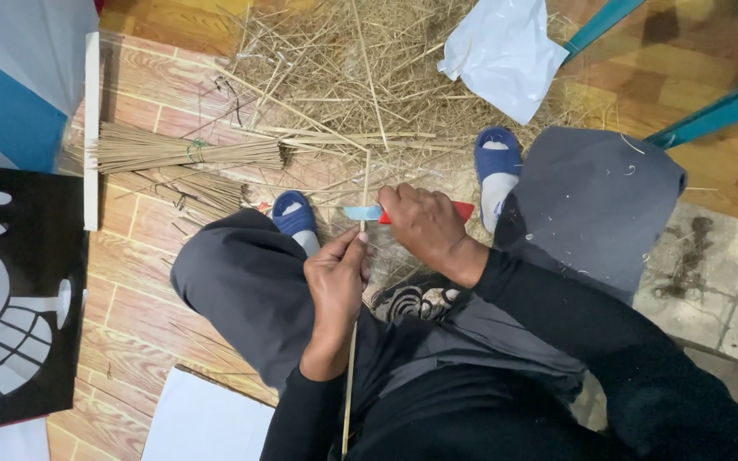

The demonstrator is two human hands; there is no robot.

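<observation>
Two hands work one stick (pixel 354 341). Your left hand (pixel 335 290) pinches it; your right hand (pixel 424 226), at two o'clock, grips a knife (pixel 365 212).

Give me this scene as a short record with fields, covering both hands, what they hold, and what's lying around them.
Left hand: pinches a thin straw stick between thumb and fingers
Right hand: grips a knife with a red handle, its blade lying across the stick
Posture: seated, knees apart, blue slippers on both feet
Floor ahead: heap of loose straw
Floor left: tied bundle of sticks
Also: white plastic bag on the straw
</observation>
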